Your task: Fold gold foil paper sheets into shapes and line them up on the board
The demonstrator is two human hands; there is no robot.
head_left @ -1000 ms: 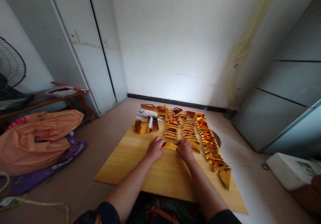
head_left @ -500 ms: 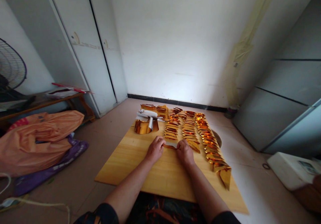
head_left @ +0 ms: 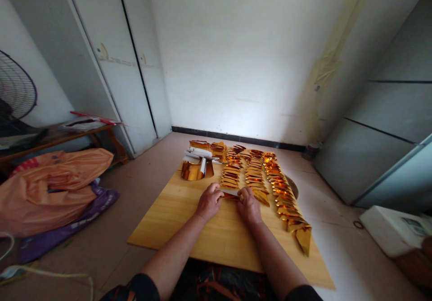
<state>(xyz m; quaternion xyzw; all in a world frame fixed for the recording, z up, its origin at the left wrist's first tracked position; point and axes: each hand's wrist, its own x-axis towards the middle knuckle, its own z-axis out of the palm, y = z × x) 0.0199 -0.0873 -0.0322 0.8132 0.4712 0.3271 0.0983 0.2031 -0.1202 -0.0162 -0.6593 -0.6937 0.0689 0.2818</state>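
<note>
A sheet of gold foil paper [head_left: 231,194] with a pale side is stretched between my two hands, low over the wooden board. My left hand [head_left: 209,200] pinches its left end, fingers closed. At the other end my right hand [head_left: 249,205] is closed on it too. Just beyond are rows of folded gold paper pieces [head_left: 256,175], overlapping one another. One long row [head_left: 284,193] runs down the right side toward me. Curled gold sheets [head_left: 191,170] stand at the back left beside white paper [head_left: 198,153].
The wooden board [head_left: 162,215] lies in front of my lap. On the floor to the left are an orange bag [head_left: 54,188] and a purple bag [head_left: 77,220]. A fan [head_left: 15,87] and cabinet [head_left: 111,67] stand behind. A white box [head_left: 393,231] sits at right.
The paper between my hands has tilted, showing more of a reddish-gold strip along its near edge. My hands have barely moved. The rows look the same.
</note>
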